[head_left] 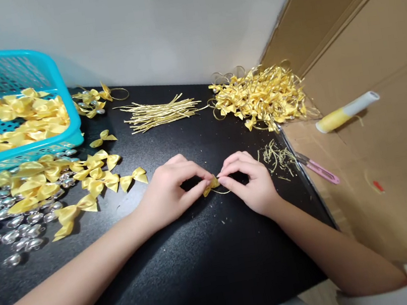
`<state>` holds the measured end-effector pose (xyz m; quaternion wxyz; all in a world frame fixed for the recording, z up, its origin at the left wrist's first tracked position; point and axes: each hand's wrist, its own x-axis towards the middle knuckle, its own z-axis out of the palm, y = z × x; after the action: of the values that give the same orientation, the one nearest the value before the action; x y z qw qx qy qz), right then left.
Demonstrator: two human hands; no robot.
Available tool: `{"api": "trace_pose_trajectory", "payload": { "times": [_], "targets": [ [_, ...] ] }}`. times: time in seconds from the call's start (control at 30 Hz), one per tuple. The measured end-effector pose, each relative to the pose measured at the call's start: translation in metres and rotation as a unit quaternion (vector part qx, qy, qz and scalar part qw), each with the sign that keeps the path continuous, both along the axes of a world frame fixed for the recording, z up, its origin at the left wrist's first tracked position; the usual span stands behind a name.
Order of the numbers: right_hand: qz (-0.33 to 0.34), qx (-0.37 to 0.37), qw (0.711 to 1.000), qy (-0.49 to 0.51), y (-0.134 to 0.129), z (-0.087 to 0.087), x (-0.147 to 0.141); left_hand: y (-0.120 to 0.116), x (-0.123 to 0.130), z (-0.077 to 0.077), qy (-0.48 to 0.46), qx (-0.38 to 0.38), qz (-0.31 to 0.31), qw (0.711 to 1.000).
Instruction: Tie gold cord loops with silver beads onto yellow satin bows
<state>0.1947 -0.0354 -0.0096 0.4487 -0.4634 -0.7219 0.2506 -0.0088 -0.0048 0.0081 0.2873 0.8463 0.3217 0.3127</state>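
Note:
My left hand (173,190) pinches a small yellow ribbon bow (206,190) between thumb and fingertips, just above the black tabletop. A thin gold cord (222,192) curves from the bow to my right hand (252,183), whose thumb and index finger are closed on it close beside the bow. The fingertips of both hands nearly meet and cover part of the bow and cord. Loose yellow bows (98,176) lie left of my left hand. Behind my hands is a bundle of straight gold cords (161,113).
A turquoise basket (74,113) of bows stands at left, with silver beads (20,233) before it. Looped bows (260,95) are heaped at back right. Cord scraps (276,157) lie near pink-handled scissors (319,171). Cardboard (392,160) borders the right, holding a yellow-and-white tube (348,111).

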Motion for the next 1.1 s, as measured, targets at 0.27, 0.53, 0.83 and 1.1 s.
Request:
{"api": "trace_pose_trajectory", "payload": {
  "times": [0.27, 0.53, 0.83, 1.1],
  "targets": [
    [-0.024, -0.034, 0.998, 0.053, -0.001, 0.003, 0.003, -0.003, -0.009, -0.007, 0.073, 0.185, -0.046, 0.979],
    [-0.023, -0.036, 0.998, 0.048, -0.001, 0.003, 0.002, 0.001, 0.005, 0.011, 0.035, 0.029, 0.060, 0.997],
    [-0.033, -0.042, 0.997, 0.056, 0.001, 0.001, 0.002, 0.018, 0.024, 0.020, 0.057, -0.164, -0.003, 0.985],
    [-0.052, -0.052, 0.995, 0.074, 0.003, 0.000, 0.003, 0.026, 0.022, 0.018, 0.091, -0.080, -0.037, 0.992]
  ]
}}
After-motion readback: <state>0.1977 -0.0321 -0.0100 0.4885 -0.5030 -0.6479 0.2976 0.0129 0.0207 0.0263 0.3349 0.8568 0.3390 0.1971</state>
